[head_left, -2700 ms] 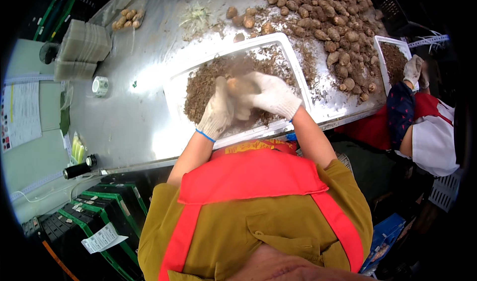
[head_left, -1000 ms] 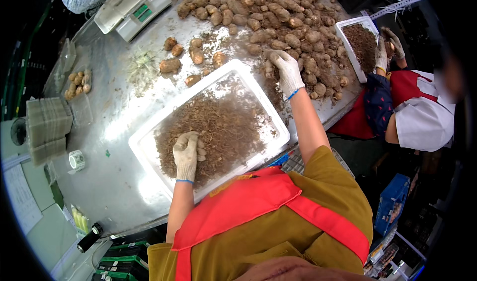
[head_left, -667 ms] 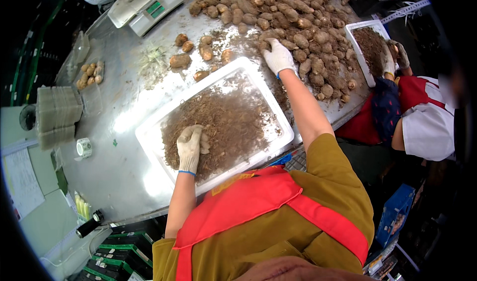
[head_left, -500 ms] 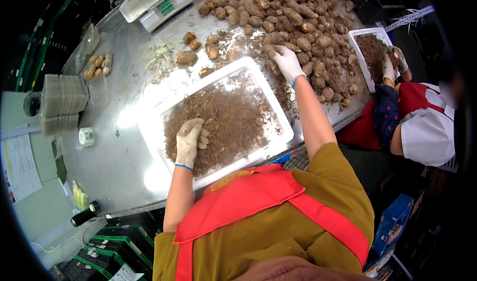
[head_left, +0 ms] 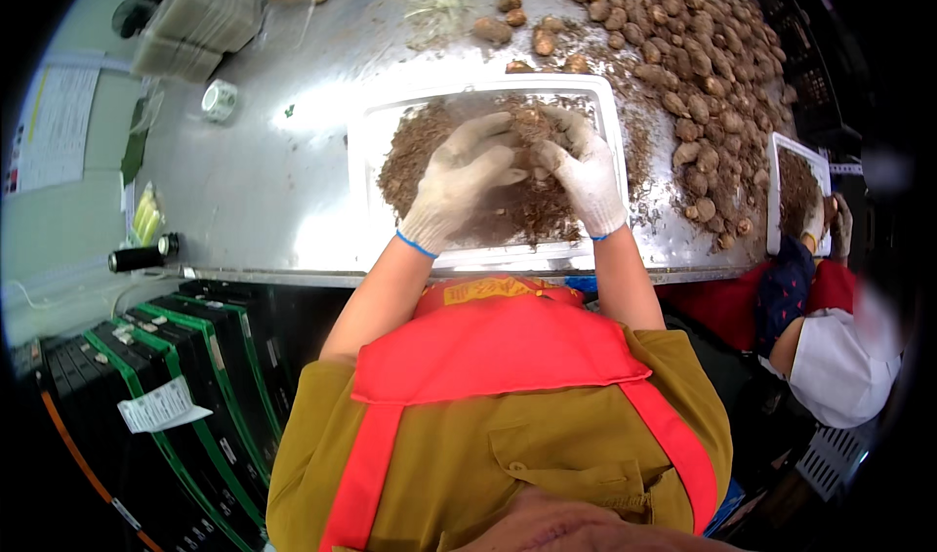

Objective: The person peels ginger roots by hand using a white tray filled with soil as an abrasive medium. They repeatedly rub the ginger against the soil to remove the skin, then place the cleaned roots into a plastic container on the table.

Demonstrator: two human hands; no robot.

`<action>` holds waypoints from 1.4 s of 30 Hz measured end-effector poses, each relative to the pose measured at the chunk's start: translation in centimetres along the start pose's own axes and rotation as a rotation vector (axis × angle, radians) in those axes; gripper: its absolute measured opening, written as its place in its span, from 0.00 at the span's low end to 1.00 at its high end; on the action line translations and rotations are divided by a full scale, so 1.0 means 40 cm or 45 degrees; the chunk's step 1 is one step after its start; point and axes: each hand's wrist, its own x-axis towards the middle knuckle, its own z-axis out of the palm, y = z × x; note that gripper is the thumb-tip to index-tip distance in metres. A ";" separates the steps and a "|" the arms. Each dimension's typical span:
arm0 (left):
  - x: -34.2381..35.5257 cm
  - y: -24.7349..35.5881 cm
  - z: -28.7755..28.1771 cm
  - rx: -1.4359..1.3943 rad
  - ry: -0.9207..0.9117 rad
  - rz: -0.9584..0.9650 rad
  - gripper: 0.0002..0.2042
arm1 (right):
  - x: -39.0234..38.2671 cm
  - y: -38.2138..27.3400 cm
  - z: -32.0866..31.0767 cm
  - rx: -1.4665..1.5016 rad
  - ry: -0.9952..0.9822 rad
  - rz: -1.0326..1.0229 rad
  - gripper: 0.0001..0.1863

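My gloved left hand (head_left: 459, 176) is over the white tray (head_left: 359, 181), fingers curved and apart toward a brown, rootlet-covered tuber (head_left: 530, 122). My gloved right hand (head_left: 582, 176) grips that tuber at the tray's right half, its fingers partly hidden by it. Loose brown peelings and fibres (head_left: 410, 152) cover much of the tray bottom. Just beyond the tray's far edge lie a few stray tubers (head_left: 494, 30), and a large heap of soil-covered tubers (head_left: 708, 93) spreads to the right.
Steel table (head_left: 283, 191) with clear container stacks (head_left: 195, 25), a label roll (head_left: 220, 100) and a black cylinder (head_left: 135, 258). At right, a co-worker's sleeve (head_left: 781, 293) and gloved hands (head_left: 839, 228) by a smaller tray (head_left: 802, 147). Black crates (head_left: 185, 376) stand below left.
My right hand has come back from the heap over the tray with a tuber. My left hand has shifted toward it, fingers more spread. The view has swung round.
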 end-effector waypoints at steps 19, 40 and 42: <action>-0.076 0.043 0.000 0.580 0.157 0.335 0.20 | -0.073 -0.042 0.157 -0.743 0.295 -0.530 0.08; -0.030 0.037 -0.046 -0.052 -0.098 -0.016 0.20 | -0.035 -0.116 0.077 -0.827 0.007 -0.462 0.14; -0.032 0.044 -0.046 0.012 -0.106 -0.093 0.22 | -0.027 -0.109 0.075 -0.866 -0.063 -0.478 0.15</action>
